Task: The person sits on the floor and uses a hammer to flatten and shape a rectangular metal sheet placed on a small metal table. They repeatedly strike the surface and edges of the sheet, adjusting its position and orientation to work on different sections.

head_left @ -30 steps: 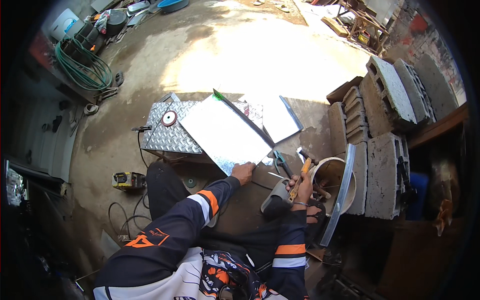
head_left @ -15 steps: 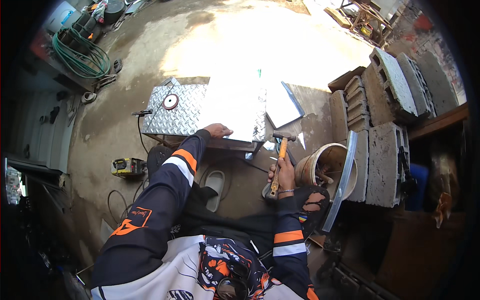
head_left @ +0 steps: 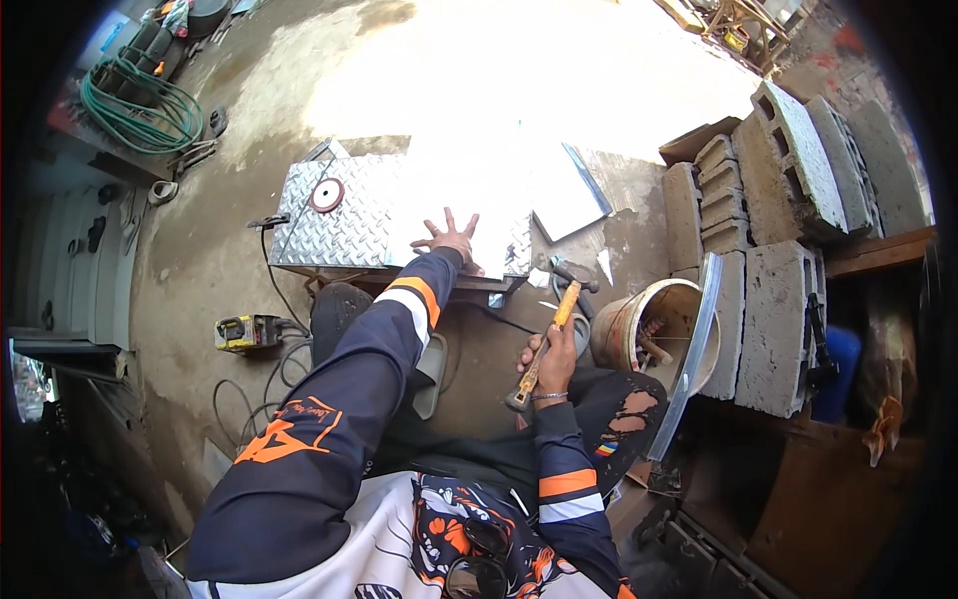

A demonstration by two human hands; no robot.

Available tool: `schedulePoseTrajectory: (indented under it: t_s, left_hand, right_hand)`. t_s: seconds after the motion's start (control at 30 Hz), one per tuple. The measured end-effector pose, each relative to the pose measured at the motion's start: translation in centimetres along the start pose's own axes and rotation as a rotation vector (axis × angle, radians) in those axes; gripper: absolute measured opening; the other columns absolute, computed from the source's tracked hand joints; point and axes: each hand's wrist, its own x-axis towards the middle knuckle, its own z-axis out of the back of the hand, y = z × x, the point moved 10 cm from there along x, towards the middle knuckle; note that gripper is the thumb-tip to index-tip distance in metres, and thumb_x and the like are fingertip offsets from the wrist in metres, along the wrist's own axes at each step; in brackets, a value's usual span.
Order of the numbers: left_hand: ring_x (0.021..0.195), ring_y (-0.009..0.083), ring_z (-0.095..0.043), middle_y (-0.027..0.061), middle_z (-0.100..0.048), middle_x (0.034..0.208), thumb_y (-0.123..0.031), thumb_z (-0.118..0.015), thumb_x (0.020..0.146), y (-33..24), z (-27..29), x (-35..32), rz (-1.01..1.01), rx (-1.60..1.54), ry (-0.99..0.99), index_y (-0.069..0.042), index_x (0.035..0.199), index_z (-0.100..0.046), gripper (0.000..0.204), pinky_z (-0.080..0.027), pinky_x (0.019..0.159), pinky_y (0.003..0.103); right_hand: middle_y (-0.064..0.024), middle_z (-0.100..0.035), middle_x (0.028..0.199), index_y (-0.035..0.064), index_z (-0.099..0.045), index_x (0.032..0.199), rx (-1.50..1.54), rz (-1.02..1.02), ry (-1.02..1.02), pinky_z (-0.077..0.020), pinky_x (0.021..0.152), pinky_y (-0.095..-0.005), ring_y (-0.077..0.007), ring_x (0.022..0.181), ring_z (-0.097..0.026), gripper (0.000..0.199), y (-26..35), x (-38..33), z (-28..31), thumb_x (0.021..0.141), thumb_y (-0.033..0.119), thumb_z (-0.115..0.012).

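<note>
My left hand (head_left: 451, 243) lies with spread fingers on a bright, glare-washed flat sheet (head_left: 439, 185). Under the sheet is a low table topped with diamond-pattern metal plate (head_left: 349, 225). My right hand (head_left: 555, 361) grips a hammer (head_left: 566, 303) by its worn yellow handle, the dark head pointing up and away. It is held in the air above my right knee, apart from the sheet. A round reddish disc with a white centre (head_left: 327, 195) rests on the plate's left part.
A dirty white bucket (head_left: 631, 334) holding tools stands to the right, with a long clear-grey strip (head_left: 687, 354) leaning across it. Concrete blocks (head_left: 783, 324) are stacked beyond. A yellow-black machine (head_left: 249, 332) with cables sits at left. A coiled green hose (head_left: 140, 110) lies far left.
My left hand has moved right and farther along the sheet, and its fingers have spread. The hammer has tilted, its head now pointing more away and right. The view has shifted slightly.
</note>
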Motion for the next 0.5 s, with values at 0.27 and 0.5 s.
schedulePoseTrajectory:
  t_s: [0.27, 0.5]
  left_hand:
    - [0.145, 0.0566, 0.021, 0.0078, 0.027, 0.165, -0.068, -0.09, 0.05, 0.7, 0.6, -0.5, -0.015, -0.058, -0.064, -0.039, 0.159, 0.01, 0.151, -0.025, 0.098, 0.088]
    - [0.146, 0.0568, 0.018, 0.0086, 0.023, 0.166, -0.066, -0.09, 0.051, 2.1, -0.2, 0.2, -0.027, -0.099, -0.102, -0.037, 0.16, 0.008, 0.15, -0.027, 0.099, 0.087]
  right_hand:
    - [-0.0054, -0.051, 0.068, 0.0249, -0.013, 0.159, -0.032, -0.121, 0.036, -0.048, 0.038, -0.0359, -0.0188, 0.045, -0.053, 0.062, -4.9, 0.5, -5.5, 0.104, 0.019, -0.04]
    - [-0.0054, -0.051, 0.068, 0.028, -0.012, 0.16, 0.023, -0.107, -0.016, -0.0467, 0.036, -0.0364, -0.0181, 0.044, -0.052, 0.063, -3.5, 0.3, -4.7, 0.105, 0.02, -0.04]
